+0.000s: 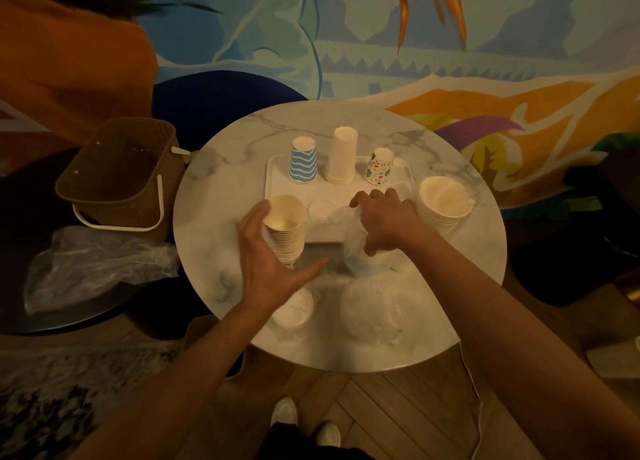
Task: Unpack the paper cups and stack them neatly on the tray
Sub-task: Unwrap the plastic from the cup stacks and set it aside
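Plastic wrap (353, 251), centre frame, is pinched by the right hand (384, 220); the left hand (266, 262), fingers wide, flanks the bare stack (285, 229). Next, likely: set it squarely on the tray (277, 182).

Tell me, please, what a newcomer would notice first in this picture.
First, the two hands over the round marble table: the open left hand beside a tall stack of cream cups, the right hand gripping a clear plastic wrapper. Behind them, at the back of the white tray, stand three upside-down stacks: a blue-striped stack, a plain white stack and a patterned stack.
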Tool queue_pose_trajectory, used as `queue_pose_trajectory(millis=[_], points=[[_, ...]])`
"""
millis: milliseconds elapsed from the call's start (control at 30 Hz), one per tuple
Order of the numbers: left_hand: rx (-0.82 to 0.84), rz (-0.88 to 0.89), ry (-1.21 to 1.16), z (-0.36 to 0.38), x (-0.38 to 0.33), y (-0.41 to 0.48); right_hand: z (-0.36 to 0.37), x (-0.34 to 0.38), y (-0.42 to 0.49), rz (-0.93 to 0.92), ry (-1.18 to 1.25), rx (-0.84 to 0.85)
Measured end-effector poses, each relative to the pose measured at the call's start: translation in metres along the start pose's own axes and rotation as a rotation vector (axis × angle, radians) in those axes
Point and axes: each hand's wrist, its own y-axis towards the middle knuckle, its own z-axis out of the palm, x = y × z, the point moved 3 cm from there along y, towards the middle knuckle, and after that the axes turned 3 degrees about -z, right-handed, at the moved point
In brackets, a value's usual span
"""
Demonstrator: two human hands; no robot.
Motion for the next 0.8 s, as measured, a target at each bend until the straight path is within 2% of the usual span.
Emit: queue_pose_trajectory(millis=[67,133,200,267,400,533,700,800], points=[[0.136,0.092,-0.046,0.013,-0.017,-0.007,-0.003,0.001,-0.001,-0.007,0.006,-0.003],[0.309,0.088,-0.048,0.032,-0.026,-0.015,-0.009,0.002,-0.003,-0.023,0.015,-0.014],[0.423,0.006,-0.045,0.051,-0.029,-0.018,-0.023,0.003,-0.007,-0.052,0.063,-0.048],[0.465,-0.131,-0.078,0.066,-0.032,-0.014,-0.043,0.003,-0.014,-0.092,0.127,-0.084],[0.455,-0.268,-0.140,0.083,-0.035,0.005,-0.082,0.003,-0.025,-0.174,0.341,-0.100],[0.340,-0.352,-0.175,0.081,-0.039,0.019,-0.097,-0.003,-0.029,-0.207,0.520,-0.230],[0.273,-0.403,-0.304,0.070,-0.047,0.034,-0.080,-0.020,-0.028,-0.210,1.130,-0.474],[0.297,-0.400,-0.340,0.066,-0.047,0.040,-0.063,-0.022,-0.024,-0.121,1.305,-0.620]])
